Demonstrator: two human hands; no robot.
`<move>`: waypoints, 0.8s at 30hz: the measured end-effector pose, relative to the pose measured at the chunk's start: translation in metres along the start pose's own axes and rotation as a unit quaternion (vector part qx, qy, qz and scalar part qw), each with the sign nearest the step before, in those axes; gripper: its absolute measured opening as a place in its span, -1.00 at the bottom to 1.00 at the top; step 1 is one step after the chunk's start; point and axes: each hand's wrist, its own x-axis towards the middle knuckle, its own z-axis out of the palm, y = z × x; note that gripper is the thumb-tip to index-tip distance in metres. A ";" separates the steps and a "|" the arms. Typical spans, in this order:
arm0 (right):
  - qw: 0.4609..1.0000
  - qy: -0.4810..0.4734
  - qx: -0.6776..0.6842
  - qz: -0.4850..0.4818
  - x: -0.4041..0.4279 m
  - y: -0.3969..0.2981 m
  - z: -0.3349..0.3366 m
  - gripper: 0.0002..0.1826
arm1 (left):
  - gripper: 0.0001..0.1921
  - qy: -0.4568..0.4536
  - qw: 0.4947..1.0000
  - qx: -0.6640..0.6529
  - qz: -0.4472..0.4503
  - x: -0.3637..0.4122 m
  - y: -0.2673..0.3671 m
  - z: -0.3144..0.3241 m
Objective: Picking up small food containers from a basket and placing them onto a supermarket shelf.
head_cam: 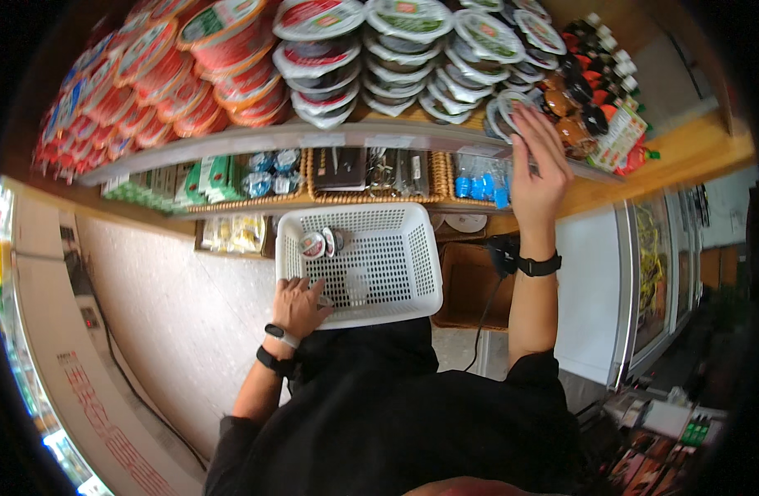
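Observation:
A white perforated plastic basket [420, 248] sits in front of my body, below the shelves. My left hand [297, 304] grips its near left corner, fingers over the rim. Two small lidded cups [313, 245] lie in the far left part of the basket. My right hand [541, 161] reaches up to the wooden upper shelf. Its fingers and thumb lie against a white-lidded cup [500, 118] at the shelf's front edge; whether they close on it is unclear. Left of that cup stand stacks of dark cups with white lids [410, 56].
Red cups with orange rims [199, 80] crowd the shelf's left. Dark-capped jars [572, 118] and white-capped bottles [609, 56] stand right. Below are wicker baskets [441, 177] of goods and a brown bin [469, 297]. A hanging black cable [485, 328] runs beside the bin.

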 end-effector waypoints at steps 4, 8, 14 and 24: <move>0.985 0.047 -0.149 -0.074 -0.001 -0.017 -0.009 -0.61 | -0.62 0.010 1.000 0.023 0.009 0.001 -0.013 0.030; 0.988 0.103 -0.084 -0.074 -0.045 -0.063 -0.015 -0.78 | -0.81 0.034 0.997 0.058 0.030 0.005 -0.019 0.042; 0.927 -0.219 0.277 0.125 -0.129 -0.119 0.025 -0.84 | -0.84 0.036 0.998 0.051 0.026 0.013 -0.017 0.027; 0.612 -0.344 0.588 0.401 -0.157 -0.158 0.050 -0.55 | -0.56 0.002 0.623 -0.782 -0.015 -0.001 0.033 -0.069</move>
